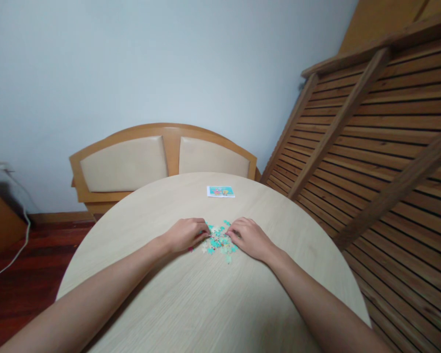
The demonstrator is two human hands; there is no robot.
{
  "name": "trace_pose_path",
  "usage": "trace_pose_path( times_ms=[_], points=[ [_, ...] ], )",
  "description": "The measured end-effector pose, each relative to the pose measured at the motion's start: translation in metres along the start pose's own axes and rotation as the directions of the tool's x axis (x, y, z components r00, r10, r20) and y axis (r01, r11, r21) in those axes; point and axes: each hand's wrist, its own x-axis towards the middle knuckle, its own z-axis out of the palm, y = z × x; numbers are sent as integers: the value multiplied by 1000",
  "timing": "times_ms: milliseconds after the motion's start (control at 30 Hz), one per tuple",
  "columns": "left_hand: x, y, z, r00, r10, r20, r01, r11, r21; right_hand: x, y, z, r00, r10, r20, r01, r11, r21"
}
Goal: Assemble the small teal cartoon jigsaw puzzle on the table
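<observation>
A loose heap of small jigsaw puzzle pieces, mostly turquoise with some pale ones, lies on the round wooden table. At its left edge is my left hand, fingers bent and thumb drawn in to pinch a jigsaw piece that is mostly hidden. From the right side my right hand reaches in, its thumb and fingers likewise closed on a jigsaw piece at the heap's edge. A reddish piece lies just below my left hand. Beyond the heap is a small picture card with cartoon figures on turquoise.
A wooden headboard with cream panels stands behind the table against the pale wall. To the right leans a large slatted wooden frame. A white cable runs down to the dark red floor at left.
</observation>
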Motion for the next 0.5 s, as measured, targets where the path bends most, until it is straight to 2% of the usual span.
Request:
trace_pose_path(
  times_ms=[333, 500],
  points=[
    [0, -3, -7, 987, -154, -46, 154, 988, -10, -1, 2, 7, 984, 162, -72, -165, 985, -44],
    [-1, -17, -6, 984, -176, -38, 175, 984, -9, -1, 4, 8, 986, 148, -71, -149, 989, -9]
  ],
)
